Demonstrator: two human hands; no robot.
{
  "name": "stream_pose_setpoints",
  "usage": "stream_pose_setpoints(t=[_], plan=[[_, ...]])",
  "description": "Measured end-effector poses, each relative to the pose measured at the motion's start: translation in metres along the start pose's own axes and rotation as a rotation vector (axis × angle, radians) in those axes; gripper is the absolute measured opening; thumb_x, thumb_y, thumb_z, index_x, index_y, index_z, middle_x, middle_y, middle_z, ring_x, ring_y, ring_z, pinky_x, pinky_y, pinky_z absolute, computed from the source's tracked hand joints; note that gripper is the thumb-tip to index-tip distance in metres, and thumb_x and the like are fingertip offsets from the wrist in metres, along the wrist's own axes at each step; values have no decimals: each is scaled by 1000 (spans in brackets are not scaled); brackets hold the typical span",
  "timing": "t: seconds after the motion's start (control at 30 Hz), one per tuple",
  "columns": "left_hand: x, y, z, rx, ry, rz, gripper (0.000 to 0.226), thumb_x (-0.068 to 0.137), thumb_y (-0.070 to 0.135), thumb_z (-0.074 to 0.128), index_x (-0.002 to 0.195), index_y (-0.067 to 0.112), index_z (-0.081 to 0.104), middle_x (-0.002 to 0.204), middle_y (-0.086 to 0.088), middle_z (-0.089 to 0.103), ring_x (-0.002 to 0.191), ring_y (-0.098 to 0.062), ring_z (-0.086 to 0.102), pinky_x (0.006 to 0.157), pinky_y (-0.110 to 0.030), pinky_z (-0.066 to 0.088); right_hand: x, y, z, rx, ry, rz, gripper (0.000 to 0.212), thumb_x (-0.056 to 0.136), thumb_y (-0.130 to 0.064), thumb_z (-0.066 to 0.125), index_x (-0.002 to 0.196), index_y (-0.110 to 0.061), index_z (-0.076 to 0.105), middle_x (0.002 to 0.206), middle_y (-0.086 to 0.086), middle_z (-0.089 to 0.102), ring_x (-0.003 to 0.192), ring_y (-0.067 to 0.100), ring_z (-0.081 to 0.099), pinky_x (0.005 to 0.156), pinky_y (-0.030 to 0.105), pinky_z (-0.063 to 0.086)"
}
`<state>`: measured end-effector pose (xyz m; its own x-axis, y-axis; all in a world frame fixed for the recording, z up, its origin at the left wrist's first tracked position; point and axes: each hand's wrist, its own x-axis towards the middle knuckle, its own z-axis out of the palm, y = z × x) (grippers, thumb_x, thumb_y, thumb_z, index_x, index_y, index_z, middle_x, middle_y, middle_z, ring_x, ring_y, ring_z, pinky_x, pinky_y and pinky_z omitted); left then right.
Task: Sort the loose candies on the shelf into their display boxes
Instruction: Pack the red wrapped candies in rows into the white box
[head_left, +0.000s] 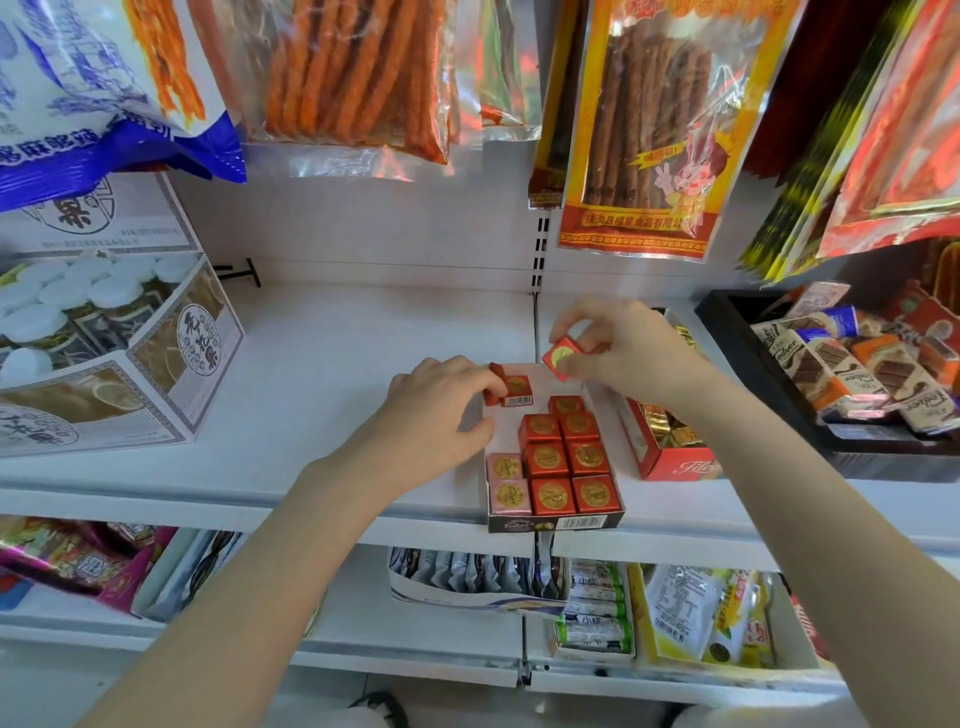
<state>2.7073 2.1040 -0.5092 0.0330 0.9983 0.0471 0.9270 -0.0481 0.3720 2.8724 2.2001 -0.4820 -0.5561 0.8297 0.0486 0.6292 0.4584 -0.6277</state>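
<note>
We note the white shelf (332, 364) first, the largest surface in view, with hanging snack bags above it. On it, at the left, stands a printed carton of white-lidded jars (109, 332); at the far right, a black tray of chocolate bars (737, 358). Centre front sits the display box (556, 522), its back rows unfilled. Just right of it stands a red box (670, 462) of gold-wrapped sweets.

Inside the display box we count red cubes (563, 467) in two columns and two pink cubes (508, 483) at the front left.

Grip state: the left hand (436, 410) pinches one red candy (511, 392) at the box's rear left corner, low over the bare floor of the box. The right hand (618, 348) holds a second red candy (562, 357) between thumb and fingers, raised above the rear of the box and tilted.

Step in hand, as we judge it: seating these two cubes in the open rear rows. To do it well we would set each one flat, gold seal up, pushed square against its neighbours so the columns stay straight, and place the left cube first so the right hand has a clear drop. We would keep red with red; the pink column looks to be its own lot.

Writing: the red box shows a script beginning "Fil"; the chocolate bars read roughly "Tediber", uncertain. Chinese characters appear on the carton and hanging bags. The display box front carries a barcode.
</note>
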Motion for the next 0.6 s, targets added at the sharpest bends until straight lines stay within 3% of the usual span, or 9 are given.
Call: stream_pose_setpoints(t=[0.2, 0.33, 0.47, 0.6], plan=[[-1, 9, 4, -5, -74, 33, 39, 90, 27, 49, 129, 31, 46, 132, 11, 48, 126, -15, 32, 103, -38, 26, -5, 11, 9, -112, -32, -24, 16, 78, -23, 70, 86, -21, 56, 92, -4, 60, 88, 13, 57, 64, 12, 41], [0, 9, 8, 7, -105, 28, 40, 89, 29, 50, 128, 35, 45, 131, 10, 50, 126, -13, 28, 101, -36, 23, -6, 15, 7, -248, -5, -57, 2, 83, -20, 64, 85, -21, 63, 91, -8, 58, 101, 15, 44, 79, 27, 37], [0, 9, 8, 0, -124, 29, 39, 90, 28, 50, 128, 36, 46, 131, 11, 50, 125, -12, 28, 102, -36, 24, -5, 12, 7, -476, -62, -67, 22, 90, -14, 49, 101, -18, 68, 112, 3, 56, 112, 25, 39, 95, 38, 39], [-1, 4, 2, 3, -39, 14, 36, 91, 27, 47, 127, 29, 48, 133, 10, 48, 124, -16, 33, 103, -38, 30, 1, 3, 11, -465, 37, -114, 28, 92, -9, 45, 112, -18, 63, 124, 4, 57, 120, 24, 39, 103, 40, 36]])
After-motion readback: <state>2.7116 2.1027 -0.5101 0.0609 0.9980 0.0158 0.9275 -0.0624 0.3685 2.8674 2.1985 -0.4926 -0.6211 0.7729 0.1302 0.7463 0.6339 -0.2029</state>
